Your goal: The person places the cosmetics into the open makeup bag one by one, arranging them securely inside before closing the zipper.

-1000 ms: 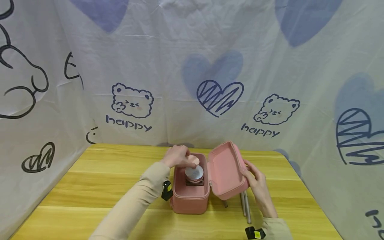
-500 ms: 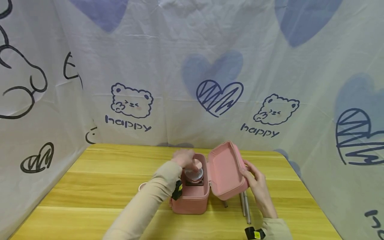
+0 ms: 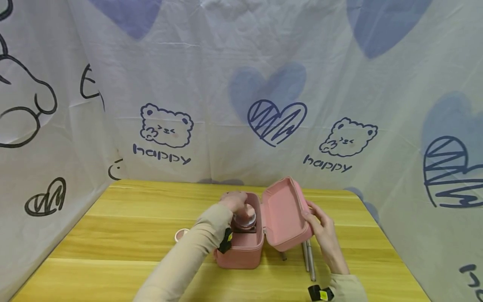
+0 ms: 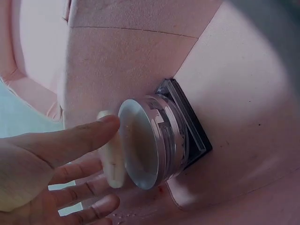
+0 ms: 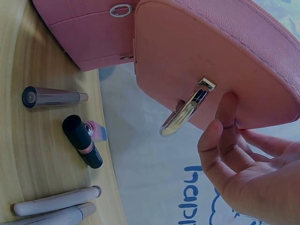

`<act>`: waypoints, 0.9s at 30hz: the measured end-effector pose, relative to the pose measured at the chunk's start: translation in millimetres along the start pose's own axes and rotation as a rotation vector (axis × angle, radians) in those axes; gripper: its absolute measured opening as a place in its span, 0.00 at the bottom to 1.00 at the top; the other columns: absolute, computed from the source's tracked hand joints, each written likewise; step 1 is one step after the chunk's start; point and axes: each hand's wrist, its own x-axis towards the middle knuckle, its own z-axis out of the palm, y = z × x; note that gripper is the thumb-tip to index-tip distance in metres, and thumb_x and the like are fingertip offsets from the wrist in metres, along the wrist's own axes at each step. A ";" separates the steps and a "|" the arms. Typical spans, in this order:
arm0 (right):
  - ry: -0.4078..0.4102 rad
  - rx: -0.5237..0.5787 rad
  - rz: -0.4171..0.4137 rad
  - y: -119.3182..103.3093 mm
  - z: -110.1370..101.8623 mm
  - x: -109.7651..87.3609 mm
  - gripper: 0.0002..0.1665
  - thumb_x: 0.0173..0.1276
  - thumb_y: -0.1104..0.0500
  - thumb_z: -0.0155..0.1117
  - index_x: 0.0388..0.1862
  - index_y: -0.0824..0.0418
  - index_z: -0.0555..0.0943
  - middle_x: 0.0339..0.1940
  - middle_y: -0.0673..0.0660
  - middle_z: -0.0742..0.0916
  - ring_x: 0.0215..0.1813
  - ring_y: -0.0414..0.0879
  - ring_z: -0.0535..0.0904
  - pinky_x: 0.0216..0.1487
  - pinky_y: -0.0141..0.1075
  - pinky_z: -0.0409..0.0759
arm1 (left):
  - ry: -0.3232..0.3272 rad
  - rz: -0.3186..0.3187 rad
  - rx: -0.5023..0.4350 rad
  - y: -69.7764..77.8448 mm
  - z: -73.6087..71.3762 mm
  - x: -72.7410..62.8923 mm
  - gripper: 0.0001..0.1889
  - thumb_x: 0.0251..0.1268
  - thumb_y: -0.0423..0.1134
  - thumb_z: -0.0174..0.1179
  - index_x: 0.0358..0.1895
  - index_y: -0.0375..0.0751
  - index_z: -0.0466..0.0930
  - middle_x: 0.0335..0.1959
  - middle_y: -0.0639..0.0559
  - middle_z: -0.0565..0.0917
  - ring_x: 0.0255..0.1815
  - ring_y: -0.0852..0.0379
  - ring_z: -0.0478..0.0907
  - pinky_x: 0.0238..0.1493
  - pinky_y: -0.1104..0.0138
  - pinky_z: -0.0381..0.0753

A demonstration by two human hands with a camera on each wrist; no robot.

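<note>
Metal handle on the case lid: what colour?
Shiny gold. The handle shows best in the right wrist view.

Left of the pink case (image 3: 239,259), we wear a long cream left sleeve (image 3: 181,260), creased along its length; right of it, our right sleeve (image 3: 348,287) matches. By the case's left side, our left wrist unit (image 3: 224,244) is black and angular; our right wrist unit (image 3: 315,292), right of the case, bears a yellow patch (image 3: 323,295).
</note>
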 end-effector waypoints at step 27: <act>-0.013 -0.001 -0.010 0.1 0.1 -0.9 0.29 0.79 0.53 0.53 0.75 0.62 0.68 0.52 0.48 0.80 0.47 0.31 0.81 0.47 0.25 0.81 | 0.357 0.140 -0.437 -69.0 -15.2 -16.1 0.10 0.66 0.37 0.64 0.42 0.32 0.84 0.35 0.41 0.84 0.36 0.51 0.78 0.35 0.66 0.76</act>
